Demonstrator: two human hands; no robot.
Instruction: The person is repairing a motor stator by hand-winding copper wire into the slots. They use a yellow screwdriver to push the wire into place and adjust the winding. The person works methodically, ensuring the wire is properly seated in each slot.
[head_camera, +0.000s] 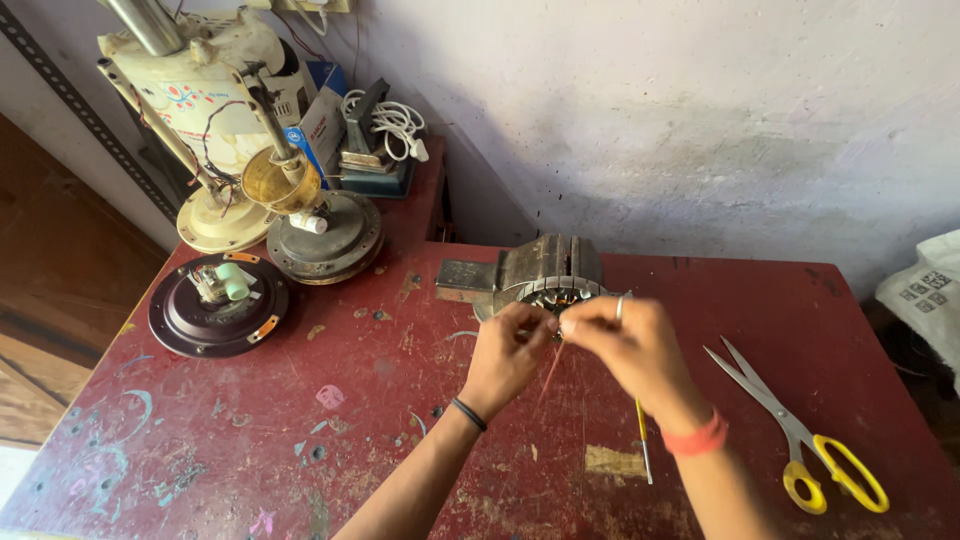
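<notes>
Two hands are working over a scuffed red table (300, 440), and most of the winding job looks like it's still ahead. Going big to small: a cream fan body (205, 90) is leaning against the wall at the far left, with a grey motor housing (325, 240) and a dark round cover (215, 305) lying open in front of it, so the teardown part seems to be done. The stator (545, 275) is sitting mid-table near the wall, right under the fingers. Its slots are showing metal with only a hint of copper, so I'm guessing the rewinding is just getting going, though the hands are hiding a lot.

Left hand (505, 355) and right hand (630, 345) are almost touching, each pinching a thin copper wire (550, 370) that's trailing down toward me. Yellow-handled scissors (800, 430) are lying at the right, well apart, and a slim yellow screwdriver (643, 440) is resting beside the right wrist.
</notes>
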